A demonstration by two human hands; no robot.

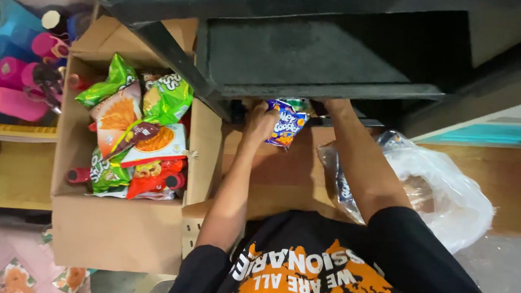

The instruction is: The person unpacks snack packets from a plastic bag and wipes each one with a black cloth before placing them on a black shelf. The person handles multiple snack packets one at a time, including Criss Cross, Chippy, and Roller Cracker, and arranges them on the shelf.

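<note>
left hand (259,124) touching blue snack packet (285,123) | right hand hidden under black shelf (320,57)

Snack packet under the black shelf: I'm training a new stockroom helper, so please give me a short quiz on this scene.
1. True or false: the cardboard box is empty.
2. What lies beside the person's right arm, on its outer side? A) a clear plastic bag B) a metal bucket C) a broom
3. Fill in: the left hand holds the blue snack packet and the right hand reaches in next to it, both just under the black ____.

Key: 1 false, it is full of snack packets; 2 A; 3 shelf.
</note>
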